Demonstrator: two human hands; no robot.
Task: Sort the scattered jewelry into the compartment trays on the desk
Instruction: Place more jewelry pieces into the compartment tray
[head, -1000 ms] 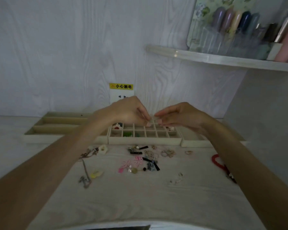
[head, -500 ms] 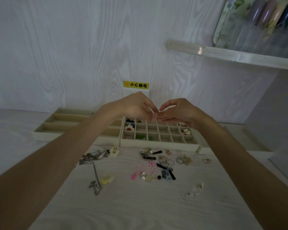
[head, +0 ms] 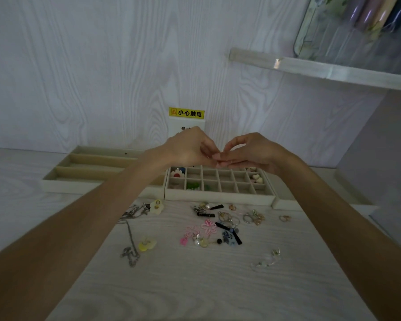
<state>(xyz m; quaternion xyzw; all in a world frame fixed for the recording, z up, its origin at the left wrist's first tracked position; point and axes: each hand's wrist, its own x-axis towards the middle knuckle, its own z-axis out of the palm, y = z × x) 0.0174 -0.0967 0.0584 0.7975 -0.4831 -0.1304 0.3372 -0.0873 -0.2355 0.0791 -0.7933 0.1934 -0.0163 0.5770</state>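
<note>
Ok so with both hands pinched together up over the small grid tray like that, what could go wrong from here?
Whatever the left hand and right hand pinch is too small to see; dropped, it could land in any cell of the grid tray, perhaps the wrong one.

Both forearms hang over the scattered jewelry: lowering them could sweep the silver chain or the pink flower charms across the desk.

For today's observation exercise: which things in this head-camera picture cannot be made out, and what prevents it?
- Whatever the left hand and right hand pinch: hidden by fingertips, too small.
- Grid tray, back row: covered by both hands.
- Clear piece on the desk: too faint.
- Shelf items: blurred, cut off by the frame's edge.
</note>
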